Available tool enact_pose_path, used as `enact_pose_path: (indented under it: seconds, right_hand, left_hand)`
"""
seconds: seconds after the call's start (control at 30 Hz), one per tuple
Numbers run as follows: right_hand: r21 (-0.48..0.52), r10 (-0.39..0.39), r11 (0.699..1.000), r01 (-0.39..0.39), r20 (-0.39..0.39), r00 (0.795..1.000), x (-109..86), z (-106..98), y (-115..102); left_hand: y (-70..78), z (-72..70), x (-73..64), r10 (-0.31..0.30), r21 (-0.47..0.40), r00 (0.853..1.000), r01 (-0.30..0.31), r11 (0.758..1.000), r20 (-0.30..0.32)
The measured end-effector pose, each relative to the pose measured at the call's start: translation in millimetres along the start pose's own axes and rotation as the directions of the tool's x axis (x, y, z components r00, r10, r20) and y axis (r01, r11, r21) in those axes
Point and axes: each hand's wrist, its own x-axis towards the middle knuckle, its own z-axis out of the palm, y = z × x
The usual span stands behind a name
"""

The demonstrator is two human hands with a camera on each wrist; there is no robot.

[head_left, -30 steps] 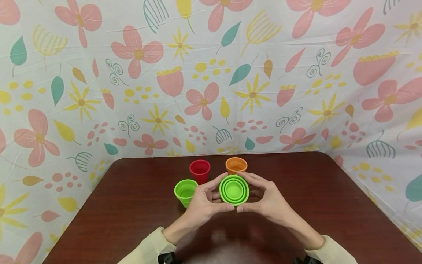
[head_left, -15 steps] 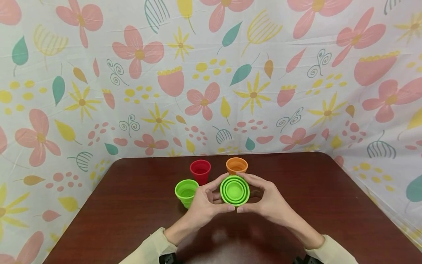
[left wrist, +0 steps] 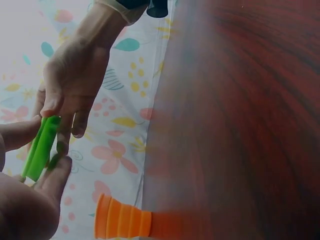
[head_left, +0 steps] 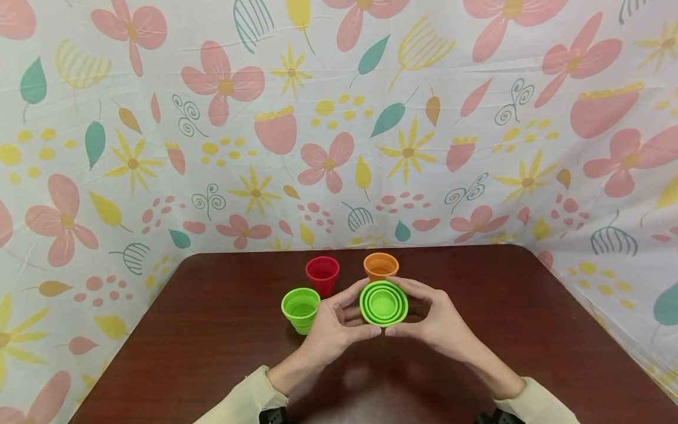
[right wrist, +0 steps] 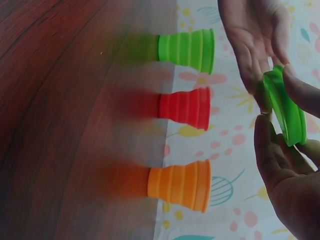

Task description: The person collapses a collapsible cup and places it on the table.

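Note:
A collapsible cup (head_left: 384, 304), green and folded flat into concentric rings, is held up above the table with its open side toward the head camera. My left hand (head_left: 332, 327) grips its left edge between thumb and fingers. On the opposite edge my right hand (head_left: 435, 318) pinches it the same way, the two thumbtips close together at the bottom. Both wrist views show the folded green cup (left wrist: 42, 148) edge-on as a thin disc between the hands. Some of the fingers are hidden behind the cup in the head view.
Behind the hands stand three extended collapsible cups: a green one (head_left: 300, 308) at the left, a red one (head_left: 322, 275) farther back, and an orange one (head_left: 381, 266) partly covered by the fingers. The dark wooden table (head_left: 212, 330) meets a flowered cloth (head_left: 328, 118) at its back edge.
Both hands and the folded green cup have shifted slightly to the right, and the cup has tilted a little. The three standing cups stay in place.

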Motion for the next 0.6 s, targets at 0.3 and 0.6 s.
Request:
enact_pose_path:
  seconds: [0.3,0.6]
  right_hand:
    - [-0.039,0.042,0.998,-0.043,-0.022,0.999,-3.2,-22.2,13.9]
    - [-0.069,0.143,0.987,-0.145,-0.041,0.989,-9.1,-48.3,26.7]
  left_hand:
    - [-6.6,12.8,1.4,-0.077,0.088,0.98,0.094,0.992,-0.185]
    - [-23.4,29.8,11.1,-0.118,0.18,0.973,0.154,0.972,-0.2]
